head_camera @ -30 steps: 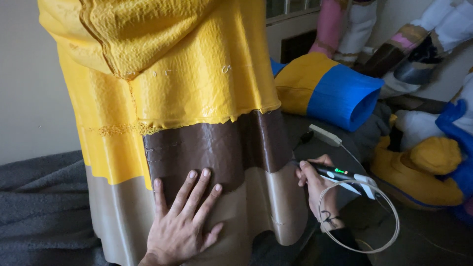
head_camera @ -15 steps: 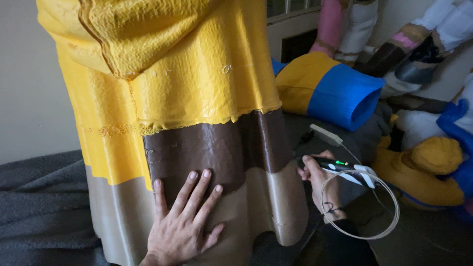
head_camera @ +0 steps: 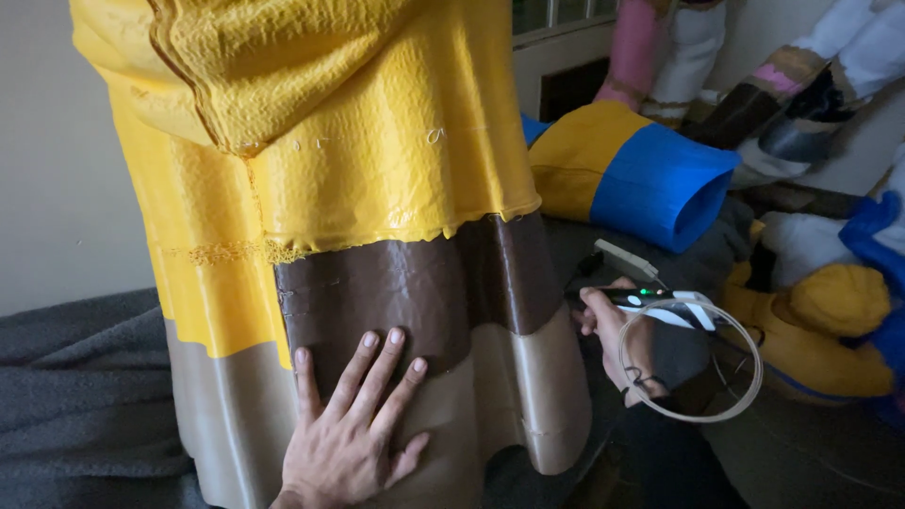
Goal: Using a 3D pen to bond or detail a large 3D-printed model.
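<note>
A large hollow figure piece [head_camera: 377, 236] stands upright at the centre, layered in three bands: wrinkled yellow on top, a glossy brown band across the middle, and a tan skirt at the bottom. The left hand [head_camera: 353, 429] lies flat on its front at about 6 o'clock, palm down and fingers spread, fingertips on the brown band and the heel of the palm on the tan part. It grips nothing.

At 3 o'clock of the piece, just beside its tan lower edge, the right hand [head_camera: 622, 344] is closed around a slim pen-shaped tool [head_camera: 650, 300] with a dark tip and a small green light on its body. The tip points toward the piece's right side; whether it touches the surface cannot be told. A loop of pale filament [head_camera: 693, 363] hangs from the tool's back end, circling the wrist area.

At 2 o'clock a yellow and blue tube-shaped part [head_camera: 641, 174] lies on its side. At 4 o'clock, far right, sit yellow rounded parts [head_camera: 839, 320]. A grey blanket [head_camera: 75, 386] covers the surface at 8 o'clock.
</note>
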